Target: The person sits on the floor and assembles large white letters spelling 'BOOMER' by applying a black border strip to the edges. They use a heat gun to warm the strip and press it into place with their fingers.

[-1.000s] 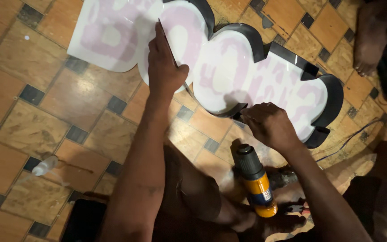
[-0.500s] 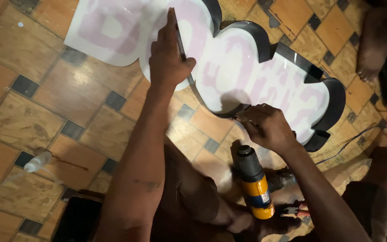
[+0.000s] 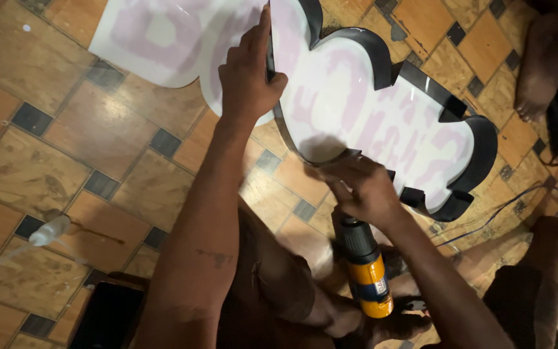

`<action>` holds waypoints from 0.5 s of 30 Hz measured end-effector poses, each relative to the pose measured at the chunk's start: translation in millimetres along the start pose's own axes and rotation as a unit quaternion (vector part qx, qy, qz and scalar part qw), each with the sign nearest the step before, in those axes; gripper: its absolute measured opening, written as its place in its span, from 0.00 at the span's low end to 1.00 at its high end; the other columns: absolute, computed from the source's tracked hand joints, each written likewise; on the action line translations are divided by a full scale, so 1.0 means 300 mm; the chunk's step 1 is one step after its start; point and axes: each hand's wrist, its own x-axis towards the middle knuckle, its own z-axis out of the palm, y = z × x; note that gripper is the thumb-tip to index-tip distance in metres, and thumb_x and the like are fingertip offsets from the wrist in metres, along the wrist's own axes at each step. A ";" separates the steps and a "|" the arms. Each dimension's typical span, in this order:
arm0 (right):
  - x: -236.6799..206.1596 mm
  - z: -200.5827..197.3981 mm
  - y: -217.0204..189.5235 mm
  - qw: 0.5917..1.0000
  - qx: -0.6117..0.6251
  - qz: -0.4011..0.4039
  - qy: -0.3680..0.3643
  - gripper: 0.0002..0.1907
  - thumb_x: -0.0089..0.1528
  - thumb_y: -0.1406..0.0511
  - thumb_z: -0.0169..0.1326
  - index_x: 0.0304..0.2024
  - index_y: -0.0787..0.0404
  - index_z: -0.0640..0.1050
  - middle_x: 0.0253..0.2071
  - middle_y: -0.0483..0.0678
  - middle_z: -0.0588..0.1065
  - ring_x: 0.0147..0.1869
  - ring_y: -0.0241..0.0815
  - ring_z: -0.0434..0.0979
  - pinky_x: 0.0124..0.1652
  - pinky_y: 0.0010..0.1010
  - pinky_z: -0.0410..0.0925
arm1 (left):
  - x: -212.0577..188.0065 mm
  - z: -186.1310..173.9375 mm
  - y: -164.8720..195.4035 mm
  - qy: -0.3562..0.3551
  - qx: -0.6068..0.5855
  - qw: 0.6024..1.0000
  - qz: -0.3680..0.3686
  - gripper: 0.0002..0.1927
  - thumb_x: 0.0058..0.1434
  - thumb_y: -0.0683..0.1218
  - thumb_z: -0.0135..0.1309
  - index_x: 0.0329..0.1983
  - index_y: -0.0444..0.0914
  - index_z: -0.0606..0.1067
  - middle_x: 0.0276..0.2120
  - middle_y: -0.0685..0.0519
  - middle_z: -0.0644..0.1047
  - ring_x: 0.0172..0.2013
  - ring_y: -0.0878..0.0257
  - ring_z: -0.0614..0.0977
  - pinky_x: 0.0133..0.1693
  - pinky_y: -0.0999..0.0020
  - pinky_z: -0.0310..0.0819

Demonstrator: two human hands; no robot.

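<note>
Left hand (image 3: pixel 248 77) clamped down on the black rim strip (image 3: pixel 271 61) of the sign, thumb on the near side, fingers stretched up along the strip toward the top edge of the view. Gripping it firmly, no gap between palm and strip.

Right hand (image 3: pixel 360 187) curled shut over the lower edge of the same rim, right where the black wall bends into a notch. Fingers wrapped over something at that bend, but can't tell what, too dark and covered by the knuckles.

Just below the right wrist, a cordless drill (image 3: pixel 366 271) with a black nose and yellow-orange body, lying across the lap, nose pointing up at the hand. Not held by either hand.

Sign itself (image 3: pixel 356 110): a white acrylic face with faded pink shapes, wavy outline, black raised wall round its right half, lying flat on the tiled floor (image 3: pixel 66 142) and running from the top-left of the view toward the right edge. Left half of the face (image 3: pixel 156 39) bare, no wall on it.

Further out: a small clear bottle (image 3: pixel 50 231) with a white cap on the tiles near the left edge, a thin cable (image 3: pixel 485 223) trailing off past the sign's right end, and another person's bare foot (image 3: pixel 540 77) at the top-right corner, well apart from both hands.
</note>
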 end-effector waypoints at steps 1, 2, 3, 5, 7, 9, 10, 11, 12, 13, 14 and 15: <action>0.006 0.012 -0.005 1.000 0.004 0.002 0.001 0.15 0.55 0.75 0.60 0.45 0.63 0.82 0.42 0.52 0.82 0.41 0.49 0.83 0.43 0.34 0.75 | 0.001 0.001 0.001 0.000 -0.001 1.000 0.001 0.57 0.48 0.44 0.67 0.79 0.52 0.51 0.63 0.53 0.74 0.48 0.45 0.80 0.44 0.50 0.76; 0.016 0.025 -0.008 1.000 -0.008 0.007 0.004 0.14 0.56 0.74 0.60 0.45 0.62 0.83 0.40 0.51 0.82 0.40 0.49 0.83 0.42 0.35 0.75 | 0.003 0.002 0.001 0.001 -0.001 1.000 0.002 0.57 0.47 0.45 0.68 0.79 0.53 0.52 0.63 0.53 0.75 0.47 0.45 0.80 0.44 0.49 0.76; 0.025 0.039 -0.013 1.000 -0.019 0.012 0.008 0.13 0.56 0.74 0.60 0.44 0.62 0.83 0.39 0.51 0.82 0.38 0.48 0.82 0.42 0.35 0.75 | 0.006 0.002 0.000 -0.007 -0.003 1.000 -0.005 0.57 0.47 0.45 0.68 0.79 0.53 0.52 0.62 0.54 0.76 0.47 0.45 0.80 0.43 0.49 0.76; 0.040 0.061 -0.029 0.999 -0.041 0.007 0.018 0.12 0.57 0.73 0.60 0.44 0.62 0.83 0.37 0.51 0.81 0.37 0.48 0.82 0.41 0.36 0.74 | 0.009 0.002 0.003 -0.025 -0.011 0.999 -0.020 0.56 0.47 0.45 0.67 0.79 0.54 0.53 0.60 0.55 0.78 0.46 0.46 0.80 0.43 0.49 0.76; 0.066 0.080 -0.045 0.997 -0.062 -0.018 0.033 0.12 0.58 0.73 0.60 0.44 0.64 0.82 0.37 0.53 0.81 0.38 0.50 0.81 0.42 0.39 0.73 | 0.010 0.002 0.008 -0.035 -0.015 0.999 -0.025 0.56 0.46 0.46 0.68 0.78 0.55 0.54 0.59 0.58 0.79 0.45 0.49 0.80 0.44 0.51 0.77; 0.101 0.096 -0.059 0.997 -0.072 -0.009 0.039 0.10 0.59 0.72 0.59 0.44 0.64 0.82 0.36 0.53 0.80 0.37 0.50 0.81 0.42 0.39 0.72 | 0.011 -0.001 0.011 -0.049 -0.009 0.998 -0.036 0.56 0.46 0.47 0.68 0.78 0.56 0.55 0.57 0.60 0.80 0.44 0.51 0.80 0.45 0.52 0.77; 0.119 0.100 -0.065 0.996 -0.078 -0.005 0.041 0.09 0.60 0.71 0.59 0.43 0.64 0.82 0.36 0.53 0.80 0.37 0.50 0.80 0.42 0.39 0.72 | 0.011 -0.002 0.014 -0.059 -0.002 0.997 -0.044 0.56 0.46 0.48 0.68 0.78 0.56 0.55 0.57 0.61 0.80 0.45 0.51 0.80 0.45 0.52 0.77; 0.136 0.102 -0.071 0.996 -0.088 0.007 0.029 0.08 0.61 0.71 0.59 0.43 0.64 0.82 0.34 0.53 0.80 0.36 0.51 0.80 0.42 0.40 0.72 | 0.012 -0.002 0.017 -0.069 0.004 0.996 -0.052 0.56 0.46 0.48 0.69 0.78 0.57 0.55 0.56 0.62 0.80 0.45 0.51 0.79 0.45 0.53 0.77; 0.155 0.103 -0.076 0.995 -0.098 0.019 0.016 0.07 0.62 0.71 0.59 0.42 0.63 0.82 0.32 0.53 0.79 0.36 0.52 0.79 0.42 0.41 0.72 | 0.014 -0.003 0.020 -0.071 0.008 0.996 -0.051 0.56 0.46 0.48 0.69 0.78 0.57 0.55 0.57 0.62 0.79 0.46 0.51 0.79 0.45 0.53 0.76; 0.171 0.100 -0.078 0.994 -0.109 0.030 0.002 0.06 0.62 0.70 0.59 0.42 0.63 0.82 0.31 0.54 0.78 0.35 0.53 0.79 0.42 0.41 0.72 | 0.016 -0.003 0.023 -0.073 0.011 0.996 -0.052 0.56 0.45 0.48 0.69 0.77 0.57 0.55 0.59 0.62 0.78 0.46 0.50 0.78 0.45 0.53 0.76; 0.187 0.094 -0.079 0.995 -0.097 0.032 0.008 0.06 0.62 0.70 0.59 0.41 0.63 0.82 0.31 0.54 0.79 0.35 0.54 0.79 0.42 0.41 0.72 | 0.016 -0.004 0.026 -0.075 0.015 0.996 -0.052 0.57 0.44 0.49 0.69 0.77 0.57 0.55 0.61 0.62 0.78 0.46 0.50 0.78 0.45 0.53 0.76; 0.202 0.089 -0.078 0.996 -0.085 0.034 0.014 0.06 0.62 0.69 0.59 0.41 0.62 0.82 0.32 0.54 0.79 0.36 0.55 0.78 0.42 0.42 0.72 | 0.018 -0.004 0.027 -0.075 0.017 0.996 -0.052 0.56 0.44 0.49 0.69 0.77 0.57 0.55 0.61 0.62 0.77 0.47 0.50 0.78 0.46 0.52 0.75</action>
